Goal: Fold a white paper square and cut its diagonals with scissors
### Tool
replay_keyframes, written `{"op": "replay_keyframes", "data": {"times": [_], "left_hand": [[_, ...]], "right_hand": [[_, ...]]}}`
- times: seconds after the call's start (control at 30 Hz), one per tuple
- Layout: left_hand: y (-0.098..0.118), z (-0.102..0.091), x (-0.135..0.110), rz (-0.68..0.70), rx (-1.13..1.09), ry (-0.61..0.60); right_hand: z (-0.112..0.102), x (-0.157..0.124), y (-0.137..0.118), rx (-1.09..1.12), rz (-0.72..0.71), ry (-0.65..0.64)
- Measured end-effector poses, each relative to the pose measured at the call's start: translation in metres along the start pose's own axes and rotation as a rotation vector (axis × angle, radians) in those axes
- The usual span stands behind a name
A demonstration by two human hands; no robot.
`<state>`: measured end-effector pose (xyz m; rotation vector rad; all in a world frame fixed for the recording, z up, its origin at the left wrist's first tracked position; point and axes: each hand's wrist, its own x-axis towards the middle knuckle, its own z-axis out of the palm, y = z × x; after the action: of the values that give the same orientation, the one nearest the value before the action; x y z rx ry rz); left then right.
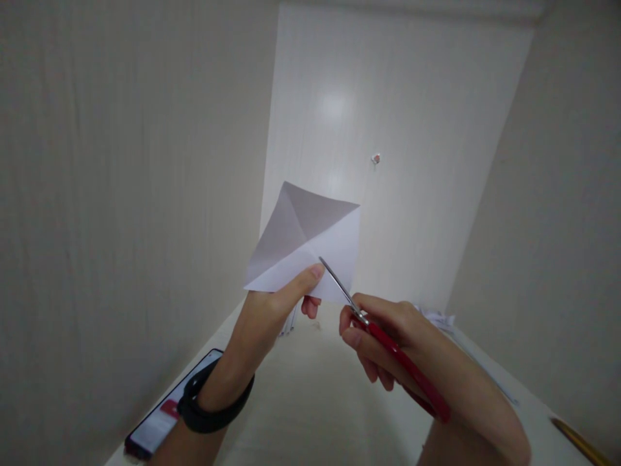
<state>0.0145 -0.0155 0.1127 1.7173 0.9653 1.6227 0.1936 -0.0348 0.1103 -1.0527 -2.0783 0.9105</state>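
Note:
A white square of paper [334, 259] with diagonal creases is held up above the table. My left hand [291, 294] pinches its lower edge, thumb on top and fingertips showing underneath. In my right hand [388, 336] are red-handled scissors [402, 359], their metal blades pointing up and left. The blade tips lie over the paper near its centre, close to my left thumb. From this angle the blades look closed together; whether they touch the paper I cannot tell.
A phone [158, 414] with its screen lit lies at the left, partly behind my left wrist. White paper pieces [436, 317] sit at the right back of the table [310, 401]. A yellowish stick-like thing [579, 440] lies at the right edge. Pale walls [121, 162] enclose the space.

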Motion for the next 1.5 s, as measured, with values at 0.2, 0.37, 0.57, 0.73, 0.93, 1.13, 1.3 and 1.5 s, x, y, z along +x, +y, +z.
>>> {"op": "replay_keyframes", "data": {"times": [0.2,0.37,0.57,0.73,0.93,1.13,1.3,1.5], "left_hand": [[0.002,0.001,0.0,0.011,-0.032,-0.01],[-0.006,0.0,0.003,0.04,-0.015,0.019],[-0.004,-0.001,0.001,0.034,0.061,0.029],[0.002,0.001,0.0,0.047,0.085,0.067],[-0.002,0.003,0.004,0.058,0.096,0.159],[-0.004,0.005,0.004,0.067,0.081,0.19],[-0.007,0.007,0.003,0.092,-0.014,0.181],[-0.006,0.007,0.001,0.079,0.015,0.201]], "right_hand": [[-0.002,-0.002,0.001,-0.042,-0.047,0.024],[-0.002,0.0,0.001,-0.035,-0.013,0.025],[-0.005,0.008,0.005,0.073,-0.012,-0.064],[-0.006,0.013,0.005,0.183,-0.018,-0.135],[-0.008,0.013,0.016,0.311,-0.038,-0.201],[0.0,0.007,0.015,0.399,-0.024,-0.149],[0.003,0.002,0.012,0.432,0.071,-0.096],[0.008,0.002,0.024,0.459,0.12,-0.06]]}}
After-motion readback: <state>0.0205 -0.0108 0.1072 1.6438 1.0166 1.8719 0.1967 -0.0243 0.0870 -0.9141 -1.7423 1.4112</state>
